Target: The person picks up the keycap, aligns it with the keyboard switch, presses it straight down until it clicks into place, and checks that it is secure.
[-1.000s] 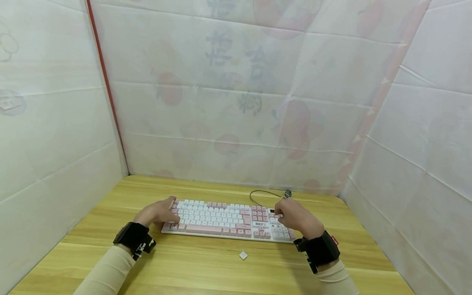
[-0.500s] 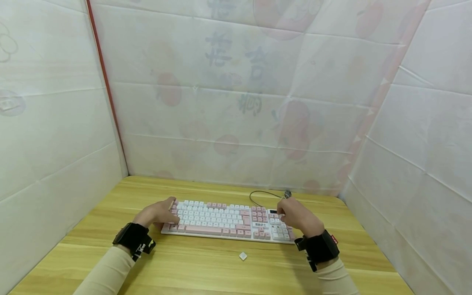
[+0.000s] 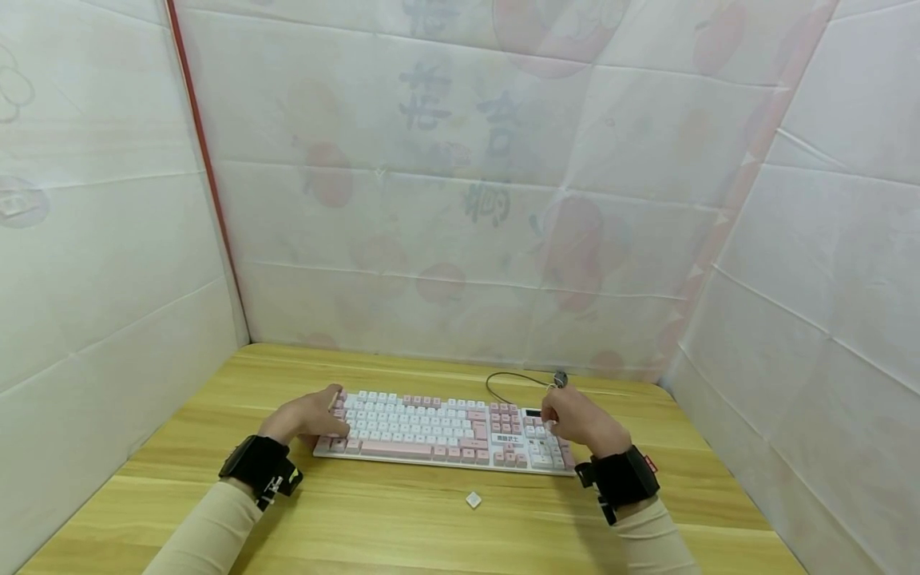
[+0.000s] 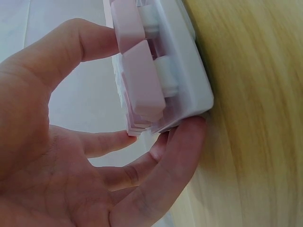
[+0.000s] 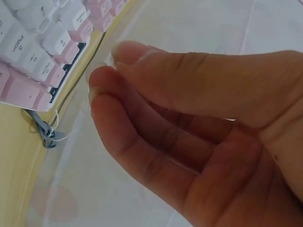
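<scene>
A pink and white keyboard (image 3: 413,427) lies across the wooden table. My left hand (image 3: 312,414) holds its left end. In the left wrist view the thumb presses a pink keycap (image 4: 142,80), while other fingers reach the edge and the near corner of the white case (image 4: 189,80). Over the number pad at the right end, my right hand (image 3: 580,422) pinches thumb and forefinger together on a small white keycap (image 5: 109,60), mostly hidden by the fingertips. A loose white keycap (image 3: 473,500) rests on the table in front of the keyboard.
Behind the keyboard runs a thin cable (image 3: 513,373), its dark bundled end (image 3: 561,378) just beyond my right hand. The wooden table (image 3: 374,519) is bounded by pale fabric walls (image 3: 460,239) at the back and both sides.
My right hand has shifted slightly to the right, and the keyboard's small dark display shows more. My left hand keeps its hold on the left end.
</scene>
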Available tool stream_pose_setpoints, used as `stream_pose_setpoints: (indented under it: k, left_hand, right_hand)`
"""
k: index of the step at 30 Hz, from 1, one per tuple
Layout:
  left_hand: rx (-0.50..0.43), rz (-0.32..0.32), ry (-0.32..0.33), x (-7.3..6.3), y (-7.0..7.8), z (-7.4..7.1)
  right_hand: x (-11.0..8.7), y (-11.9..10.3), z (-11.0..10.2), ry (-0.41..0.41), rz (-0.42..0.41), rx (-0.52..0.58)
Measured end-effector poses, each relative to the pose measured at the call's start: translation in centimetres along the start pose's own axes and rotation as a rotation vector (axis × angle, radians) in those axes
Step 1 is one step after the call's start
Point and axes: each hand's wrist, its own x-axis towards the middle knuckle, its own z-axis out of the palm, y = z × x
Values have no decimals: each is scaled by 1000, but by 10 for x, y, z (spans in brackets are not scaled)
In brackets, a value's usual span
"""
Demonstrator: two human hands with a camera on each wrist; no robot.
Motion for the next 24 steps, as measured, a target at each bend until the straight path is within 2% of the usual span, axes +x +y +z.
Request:
stream_pose_setpoints:
  k: [6, 13, 19, 24]
  left_hand:
    - [6, 4, 3, 0, 1, 0]
    - [10, 4, 4, 0, 1, 0]
    - [5, -3, 1, -2, 1, 0]
    - [7, 5, 2, -3, 2, 0]
  right_hand:
    - [3, 4, 2, -9, 3, 38]
    - [5, 6, 4, -16, 47, 68]
    - [10, 10, 8, -21, 28, 81]
    - [14, 7, 8, -29, 51, 92]
